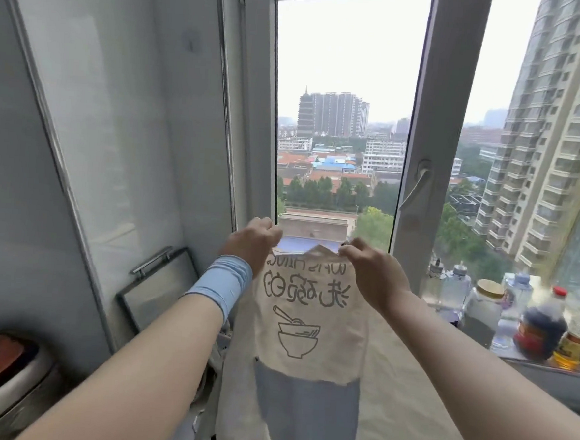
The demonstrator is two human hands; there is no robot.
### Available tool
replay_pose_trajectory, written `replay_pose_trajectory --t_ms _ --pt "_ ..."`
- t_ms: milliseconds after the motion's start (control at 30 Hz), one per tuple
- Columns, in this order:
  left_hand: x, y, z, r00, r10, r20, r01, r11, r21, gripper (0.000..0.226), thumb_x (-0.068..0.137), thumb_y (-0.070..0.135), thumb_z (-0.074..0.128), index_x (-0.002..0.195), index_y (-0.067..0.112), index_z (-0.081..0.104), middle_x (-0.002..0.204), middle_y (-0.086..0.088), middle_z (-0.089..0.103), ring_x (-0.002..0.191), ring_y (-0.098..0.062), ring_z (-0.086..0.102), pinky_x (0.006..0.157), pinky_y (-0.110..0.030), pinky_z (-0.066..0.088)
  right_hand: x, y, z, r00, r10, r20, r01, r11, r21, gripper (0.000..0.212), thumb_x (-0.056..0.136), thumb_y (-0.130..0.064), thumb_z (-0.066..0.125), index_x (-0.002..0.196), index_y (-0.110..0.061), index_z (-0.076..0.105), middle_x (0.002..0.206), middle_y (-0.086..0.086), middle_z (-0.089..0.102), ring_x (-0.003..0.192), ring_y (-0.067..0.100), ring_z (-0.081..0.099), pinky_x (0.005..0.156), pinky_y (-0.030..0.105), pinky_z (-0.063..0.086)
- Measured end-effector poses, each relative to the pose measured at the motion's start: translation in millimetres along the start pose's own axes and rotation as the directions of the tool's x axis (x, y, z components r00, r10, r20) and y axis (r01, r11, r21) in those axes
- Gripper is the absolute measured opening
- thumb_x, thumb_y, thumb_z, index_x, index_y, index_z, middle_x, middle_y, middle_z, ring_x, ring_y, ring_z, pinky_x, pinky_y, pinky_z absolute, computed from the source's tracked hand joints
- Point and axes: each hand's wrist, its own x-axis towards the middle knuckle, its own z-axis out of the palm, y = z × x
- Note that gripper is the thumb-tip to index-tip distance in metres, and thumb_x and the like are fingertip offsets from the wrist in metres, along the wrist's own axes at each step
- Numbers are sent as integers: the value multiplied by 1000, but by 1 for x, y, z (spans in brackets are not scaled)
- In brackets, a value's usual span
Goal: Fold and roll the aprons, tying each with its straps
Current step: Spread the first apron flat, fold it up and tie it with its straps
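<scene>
The apron hangs unfolded in the air before the window, the left hand and right hand each pinching one top corner, so I judge that folding, rolling and tying are not yet begun.

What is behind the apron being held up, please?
Above the top edge of the apron, pinched by the left hand and right hand, the window shows rooftops and trees. The apron hides the window's lower part and whatever lies below it.
</scene>
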Motion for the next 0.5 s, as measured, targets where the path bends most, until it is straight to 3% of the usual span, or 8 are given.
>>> replay_pose_trajectory --t_ms 67,133,233,333,433,500 --pt "15 -4 41 999 9 36 -11 998 58 29 59 -5 75 68 18 60 67 0 52 57 -20 52 45 -25 44 7 9 39 996 64 69 -61 997 -46 38 80 9 51 108 -10 68 105 8 63 78 38 67 60 40 53" --pt "25 -4 75 998 2 65 -8 995 101 28 52 1 79 61 21 60 68 1 53 61 -21 52 48 -24 39 11 15 73 985 90 146 -68 986 -152 36 84 -3 54 115 -16 67 111 4 65 93 32 64 78 40 50" --pt "32 1 126 982 -82 173 79 997 20 15 77 8 62 87 19 65 101 -4 50 90 -25 53 66 -33 47 15 13 116 934 144 327 -61 966 -252 50 90 -22 51 141 -20 48 138 1 53 120 27 52 97 42 39" --pt "29 6 167 896 -213 391 296 940 -168 27 91 16 51 115 23 62 119 -6 46 96 -30 60 76 -38 50 6 7 149 830 231 508 -126 965 -231 73 95 -26 43 158 -10 9 162 9 17 143 28 29 111 44 31" --pt "13 9 208 844 -139 518 338 888 -313 46 91 12 45 134 28 49 135 -4 42 109 -32 58 90 -41 49 -11 5 184 714 273 645 -222 962 -161 90 92 -24 47 156 -13 -16 164 7 -17 152 27 4 117 45 25" --pt "-8 15 232 811 -55 583 317 878 -358 55 88 8 45 137 32 43 136 -2 43 111 -31 58 93 -43 49 -29 3 205 657 278 701 -298 950 -97 100 89 -25 54 155 -23 -21 162 9 -26 152 29 -3 119 44 23"
